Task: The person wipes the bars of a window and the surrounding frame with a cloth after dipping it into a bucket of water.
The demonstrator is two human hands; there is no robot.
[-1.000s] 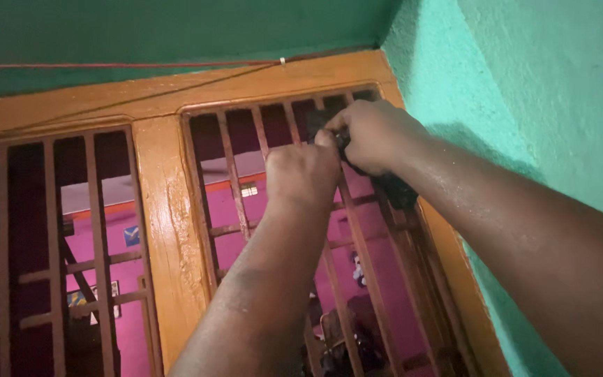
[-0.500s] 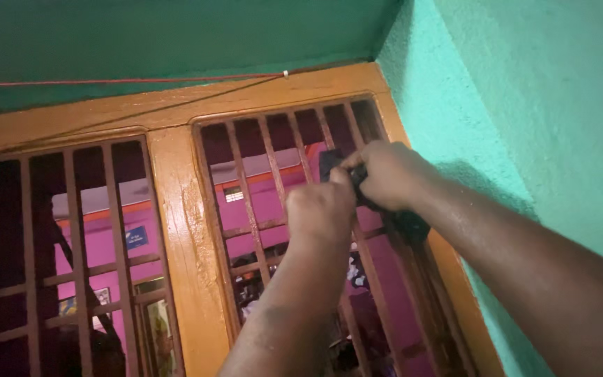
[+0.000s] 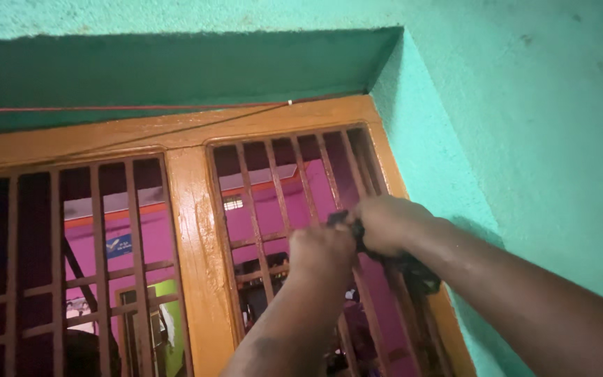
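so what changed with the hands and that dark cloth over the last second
Both hands, left hand and right hand, slid down the window bars with the dark cloth, from the top of the grille to about mid-height. Unchanged: both hands bunched together on the cloth.

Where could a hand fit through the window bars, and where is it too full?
Open gaps lie between the bars of the left panel, bordered by the orange frame post. The right panel is crowded: the left hand and right hand grip a dark cloth there.
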